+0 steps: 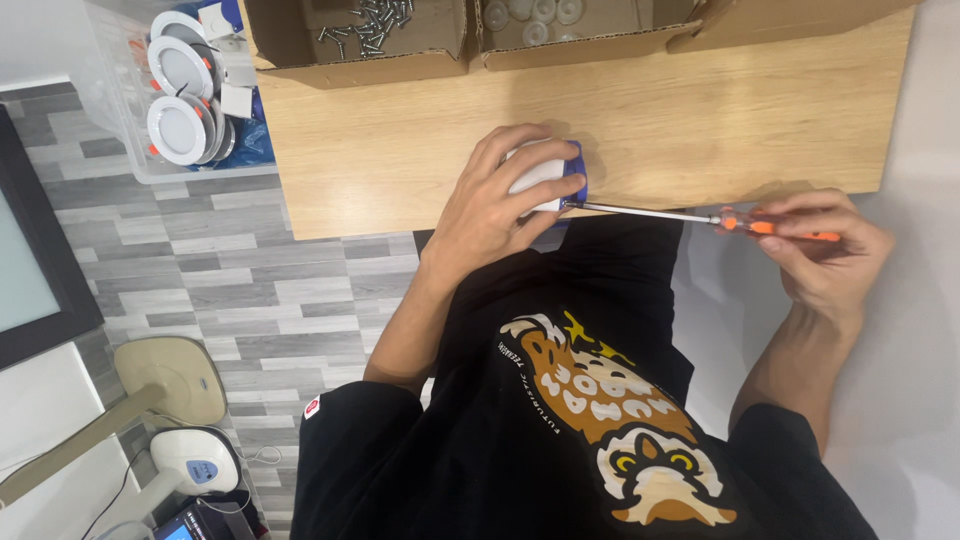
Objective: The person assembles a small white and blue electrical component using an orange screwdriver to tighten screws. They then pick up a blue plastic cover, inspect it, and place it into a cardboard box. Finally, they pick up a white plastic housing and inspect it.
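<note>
Black T-shirt with an owl print fills the near view. Just beyond it the left hand has its grip clenched over a small white and blue part at the near edge of the wooden worktop. The right hand grips the orange handle of a screwdriver, whose tip meets the part's side. Further off, cardboard boxes hold screws and round discs; a clear bin of white downlights stands at the left.
</note>
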